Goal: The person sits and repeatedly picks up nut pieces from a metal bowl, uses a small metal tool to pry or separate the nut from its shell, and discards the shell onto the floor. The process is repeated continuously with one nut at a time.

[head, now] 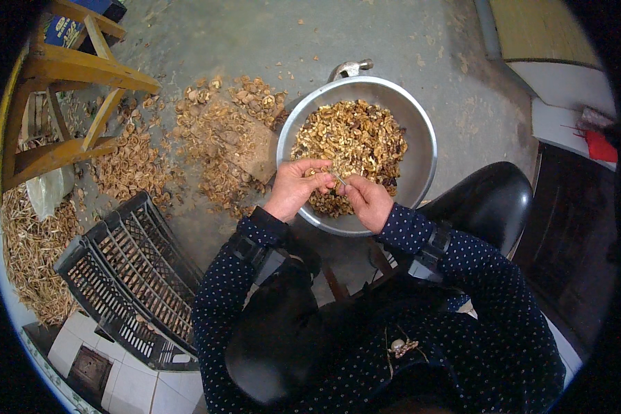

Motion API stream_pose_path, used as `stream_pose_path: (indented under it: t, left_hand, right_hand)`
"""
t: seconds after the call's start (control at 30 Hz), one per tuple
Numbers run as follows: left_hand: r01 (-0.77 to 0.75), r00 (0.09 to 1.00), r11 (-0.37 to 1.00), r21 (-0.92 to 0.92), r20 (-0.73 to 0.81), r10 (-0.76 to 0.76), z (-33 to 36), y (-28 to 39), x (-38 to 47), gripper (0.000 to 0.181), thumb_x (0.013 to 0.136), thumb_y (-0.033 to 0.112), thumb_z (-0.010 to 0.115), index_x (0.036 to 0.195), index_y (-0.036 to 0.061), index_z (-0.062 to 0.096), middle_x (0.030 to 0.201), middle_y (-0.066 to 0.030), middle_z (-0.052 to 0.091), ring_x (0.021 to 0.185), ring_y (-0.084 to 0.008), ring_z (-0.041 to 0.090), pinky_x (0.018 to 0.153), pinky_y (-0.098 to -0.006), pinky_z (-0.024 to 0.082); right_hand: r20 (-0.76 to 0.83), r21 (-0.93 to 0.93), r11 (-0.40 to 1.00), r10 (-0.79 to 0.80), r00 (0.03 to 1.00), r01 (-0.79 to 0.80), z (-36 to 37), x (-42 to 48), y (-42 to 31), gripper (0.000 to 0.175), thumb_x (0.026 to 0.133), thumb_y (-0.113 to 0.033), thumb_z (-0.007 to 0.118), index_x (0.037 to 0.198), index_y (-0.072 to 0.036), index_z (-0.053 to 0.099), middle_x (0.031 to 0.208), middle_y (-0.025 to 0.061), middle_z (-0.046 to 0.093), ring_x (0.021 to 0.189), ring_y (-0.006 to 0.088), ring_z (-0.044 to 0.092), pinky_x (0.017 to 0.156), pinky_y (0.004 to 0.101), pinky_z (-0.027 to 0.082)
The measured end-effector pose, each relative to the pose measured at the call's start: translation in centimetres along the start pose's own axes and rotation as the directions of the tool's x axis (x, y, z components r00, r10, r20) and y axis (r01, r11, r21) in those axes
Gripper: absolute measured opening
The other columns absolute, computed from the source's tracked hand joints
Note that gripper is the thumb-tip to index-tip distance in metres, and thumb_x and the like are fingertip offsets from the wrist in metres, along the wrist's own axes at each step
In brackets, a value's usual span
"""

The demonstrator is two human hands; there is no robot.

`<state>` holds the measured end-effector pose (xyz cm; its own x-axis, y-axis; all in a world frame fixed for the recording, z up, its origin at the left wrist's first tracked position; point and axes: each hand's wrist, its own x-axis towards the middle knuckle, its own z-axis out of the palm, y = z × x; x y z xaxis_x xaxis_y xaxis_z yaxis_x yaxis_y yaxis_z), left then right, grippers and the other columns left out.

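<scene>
Over the near left part of a wide metal bowl [420, 139], my two hands meet close together. My right hand [368, 201] grips a thin metal pick [338, 178] between thumb and fingers, its end pointing at my left fingertips. With thumb and fingers pinched, my left hand [297, 187] holds a small walnut piece, mostly hidden by the fingers. Shelled walnut kernels [354, 132], pale and brown, fill much of the bowl below.
A claw hammer [351, 68] lies behind the bowl's far rim. Leftward are walnut shells [215, 127] around a flat board [261, 152], a black plastic crate [142, 253] and a yellowish wooden stool [90, 67]. Dried plant stalks [31, 253] lie beyond the crate.
</scene>
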<state>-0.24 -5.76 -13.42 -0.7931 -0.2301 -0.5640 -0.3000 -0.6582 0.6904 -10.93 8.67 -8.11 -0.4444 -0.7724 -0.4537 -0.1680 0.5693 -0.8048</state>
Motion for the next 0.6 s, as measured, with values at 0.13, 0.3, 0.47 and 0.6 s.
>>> stream_pose_path:
  t: [0.13,0.3,0.47,0.6]
  left_hand:
    - [-0.046,0.999,0.997,0.062,0.022,0.045,-0.4,0.0,-0.2,0.026,0.083,0.0,0.061,0.109,-0.0016,0.061,0.084,-0.011,0.067,0.072,-0.0124,0.063,0.064,-0.0234,0.051]
    - [-0.091,0.996,0.989,0.115,0.028,0.089,-0.5,-0.2,-0.1,0.025,0.083,0.0,0.062,0.108,-0.001,0.063,0.085,-0.0108,0.067,0.071,-0.0123,0.063,0.065,-0.0233,0.052]
    - [-0.05,0.997,0.999,0.005,0.055,0.05,-0.9,-0.4,-0.1,0.024,0.084,0.0,0.061,0.108,-0.0025,0.061,0.087,-0.011,0.067,0.071,-0.0131,0.063,0.064,-0.0235,0.051]
    - [-0.052,0.994,0.973,-0.225,-0.108,0.028,-3.1,-0.2,-0.4,0.025,0.086,0.003,0.059,0.11,-0.004,0.057,0.09,-0.0112,0.065,0.073,-0.0142,0.061,0.065,-0.0242,0.05]
  right_hand:
    - [0.041,-0.049,0.999,0.007,0.999,-0.005,-0.2,0.0,0.0,0.014,0.09,-0.012,0.046,0.089,-0.003,0.056,0.07,0.0175,0.059,0.068,0.0332,0.061,0.063,0.0395,0.048]
    - [0.07,-0.093,0.996,0.016,0.997,-0.009,-0.4,0.2,-0.1,0.013,0.09,-0.012,0.046,0.089,-0.003,0.056,0.07,0.0176,0.06,0.069,0.0343,0.061,0.062,0.0406,0.048]
    - [0.044,-0.087,0.996,0.026,0.999,-0.022,-0.6,0.2,-0.8,0.016,0.091,-0.014,0.046,0.09,-0.003,0.058,0.074,0.0171,0.061,0.072,0.0341,0.061,0.065,0.0402,0.048]
    - [0.04,-0.071,0.997,0.038,0.998,-0.035,-1.0,0.4,-1.2,0.018,0.093,-0.015,0.046,0.095,-0.003,0.059,0.083,0.0164,0.064,0.079,0.0298,0.064,0.071,0.0356,0.049]
